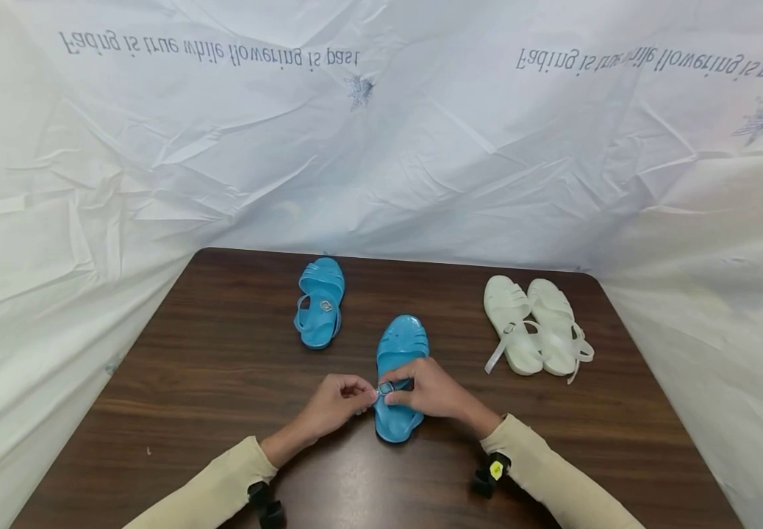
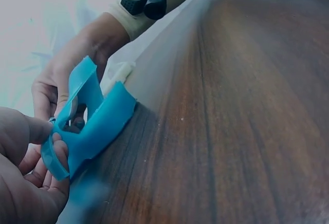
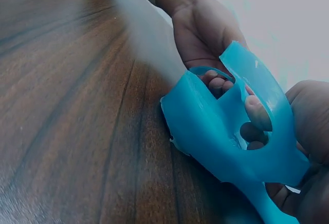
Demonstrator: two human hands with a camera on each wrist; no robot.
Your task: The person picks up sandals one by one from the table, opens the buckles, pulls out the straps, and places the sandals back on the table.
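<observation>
A blue sandal [image 1: 403, 338] lies toe-away near the middle of the table, its buckle [image 1: 386, 388] at the left side. My right hand [image 1: 431, 389] pinches the strap at the buckle between thumb and finger. From the left, my left hand [image 1: 338, 402] pinches the strap's end beside the buckle. The left wrist view has the blue strap [image 2: 57, 162] between the fingertips of my left hand [image 2: 31, 178]. In the right wrist view the blue sandal [image 3: 205, 126] stands before my right hand [image 3: 313, 136], with my left hand [image 3: 205, 34] beyond it.
Another blue sandal [image 1: 320, 312] lies behind and to the left. Two white sandals [image 1: 506, 297] lie side by side at the back right, straps loose. The brown table [image 1: 223, 323] ends at white sheeting [image 1: 381, 176] at the back and sides.
</observation>
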